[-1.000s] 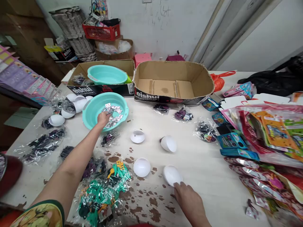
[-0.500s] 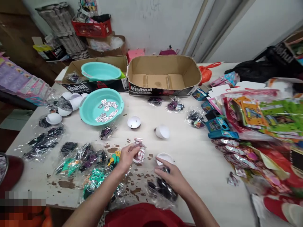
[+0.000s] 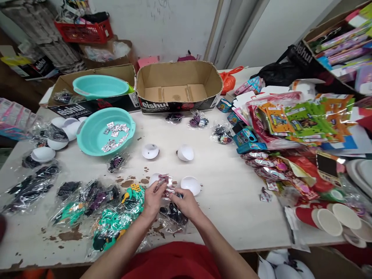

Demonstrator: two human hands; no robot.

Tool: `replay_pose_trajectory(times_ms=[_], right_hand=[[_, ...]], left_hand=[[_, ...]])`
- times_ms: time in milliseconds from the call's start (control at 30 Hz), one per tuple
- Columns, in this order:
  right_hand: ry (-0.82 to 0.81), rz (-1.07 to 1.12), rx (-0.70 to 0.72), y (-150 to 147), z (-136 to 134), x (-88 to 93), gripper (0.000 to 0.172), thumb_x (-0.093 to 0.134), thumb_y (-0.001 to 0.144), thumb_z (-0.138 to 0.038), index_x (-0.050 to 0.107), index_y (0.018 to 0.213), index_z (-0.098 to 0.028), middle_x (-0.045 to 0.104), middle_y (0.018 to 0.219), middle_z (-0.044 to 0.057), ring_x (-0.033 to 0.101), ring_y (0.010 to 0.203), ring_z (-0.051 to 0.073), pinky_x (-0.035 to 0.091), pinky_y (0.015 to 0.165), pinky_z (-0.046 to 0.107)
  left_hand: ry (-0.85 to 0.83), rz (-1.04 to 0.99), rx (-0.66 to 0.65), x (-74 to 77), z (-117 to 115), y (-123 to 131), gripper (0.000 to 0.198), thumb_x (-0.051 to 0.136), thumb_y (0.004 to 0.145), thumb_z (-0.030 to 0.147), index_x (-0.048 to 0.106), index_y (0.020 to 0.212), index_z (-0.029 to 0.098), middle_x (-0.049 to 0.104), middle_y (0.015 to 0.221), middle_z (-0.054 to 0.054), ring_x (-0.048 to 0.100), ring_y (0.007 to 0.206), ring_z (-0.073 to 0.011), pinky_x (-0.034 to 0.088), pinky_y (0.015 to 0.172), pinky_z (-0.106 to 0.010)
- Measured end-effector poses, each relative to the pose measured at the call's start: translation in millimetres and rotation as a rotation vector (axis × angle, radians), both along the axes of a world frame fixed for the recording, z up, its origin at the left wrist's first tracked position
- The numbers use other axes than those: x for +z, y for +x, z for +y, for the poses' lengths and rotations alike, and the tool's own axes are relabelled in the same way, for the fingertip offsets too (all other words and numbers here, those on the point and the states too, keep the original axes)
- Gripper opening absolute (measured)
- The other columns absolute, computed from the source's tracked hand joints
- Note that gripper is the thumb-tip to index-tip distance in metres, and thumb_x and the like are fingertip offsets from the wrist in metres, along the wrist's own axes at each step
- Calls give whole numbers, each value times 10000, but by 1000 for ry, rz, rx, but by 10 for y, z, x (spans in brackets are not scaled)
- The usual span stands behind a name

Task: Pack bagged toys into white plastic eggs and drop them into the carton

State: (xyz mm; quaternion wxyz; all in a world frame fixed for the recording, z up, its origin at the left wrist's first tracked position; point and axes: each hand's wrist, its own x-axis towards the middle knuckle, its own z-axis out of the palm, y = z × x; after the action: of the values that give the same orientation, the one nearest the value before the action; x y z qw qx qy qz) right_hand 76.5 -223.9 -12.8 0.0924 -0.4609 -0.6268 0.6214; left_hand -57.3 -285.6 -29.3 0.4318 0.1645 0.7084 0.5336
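Below frame centre, pinching small packets (image 3: 165,179) between fingers of the left hand (image 3: 152,199); touching them with the right hand (image 3: 187,203), in unclear grip, by bagged black parts (image 3: 176,215).

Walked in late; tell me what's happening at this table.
A person's left hand holds small packets, and the right hand has its fingers up against them. A clear bag of black pieces is beneath the right hand; whether it is gripped too is unclear. White half-shells sit just beyond the hands, and more packets lie in the turquoise basin.
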Motion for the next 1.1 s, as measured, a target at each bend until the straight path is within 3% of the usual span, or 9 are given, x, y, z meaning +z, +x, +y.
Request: replay_pose_trajectory(times_ms=[100,267,400,500,600,767,867,967,1100], right_hand=[[51,-34,9,11,-42,-24,219,614,748,-353,666,627,-178,574,585,-22,494,624,147,337,609,238],[-22,-72,-89,380,-59,-12,331,628,761,-461,651,637,-155,559,580,-21,483,605,141,330,577,236],[-117,-44,-264,818,-43,14,377,666,738,-520,723,782,-150,652,708,2,550,683,170,393,633,246],[-185,-57,-400,1092,-77,1,432,711,692,-535,745,886,-150,692,788,33,588,747,203,420,652,262],[-270,-55,-544,1264,-152,-44,514,741,649,-545,735,956,-133,701,797,57,597,725,217,429,621,278],[-268,-51,-600,1357,-265,-100,458,728,674,-537,728,894,-135,665,705,19,525,593,152,351,524,242],[-261,-17,-610,1350,-285,-89,444,729,676,-535,724,877,-139,663,702,12,523,595,150,349,533,237],[-295,14,-649,1312,-268,-45,482,752,648,-525,722,941,-143,683,751,23,544,628,166,362,543,238],[-343,102,-611,1169,-233,44,464,745,675,-497,718,970,-139,696,782,39,586,699,192,417,619,261]], left_hand=[[-51,99,31,-91,-82,-212,315,672,711,466,700,840,180,688,779,-26,596,736,-179,458,669,-260],[-181,216,-331,-181,-137,-585,312,634,714,470,721,769,176,574,588,1,519,601,-165,365,580,-254],[-200,257,-339,-159,-141,-706,353,630,695,482,732,806,163,589,652,-13,525,627,-171,364,588,-255],[-232,218,-400,-70,-89,-602,365,622,716,486,736,863,172,597,635,-9,518,596,-172,355,555,-253],[-203,171,-589,17,60,-307,350,583,764,463,739,904,183,631,654,-20,545,595,-185,369,548,-262],[-165,375,-861,36,385,168,247,548,798,359,731,868,209,698,789,-61,620,767,-238,397,663,-284],[-178,413,-862,23,481,196,235,564,789,325,714,929,211,704,834,-82,623,832,-252,395,687,-287],[-198,384,-840,51,477,118,275,508,836,401,683,850,190,657,707,-51,591,667,-194,393,615,-267],[-174,-17,-667,155,344,179,433,556,794,564,638,901,153,566,635,4,483,507,-114,364,486,-224]])
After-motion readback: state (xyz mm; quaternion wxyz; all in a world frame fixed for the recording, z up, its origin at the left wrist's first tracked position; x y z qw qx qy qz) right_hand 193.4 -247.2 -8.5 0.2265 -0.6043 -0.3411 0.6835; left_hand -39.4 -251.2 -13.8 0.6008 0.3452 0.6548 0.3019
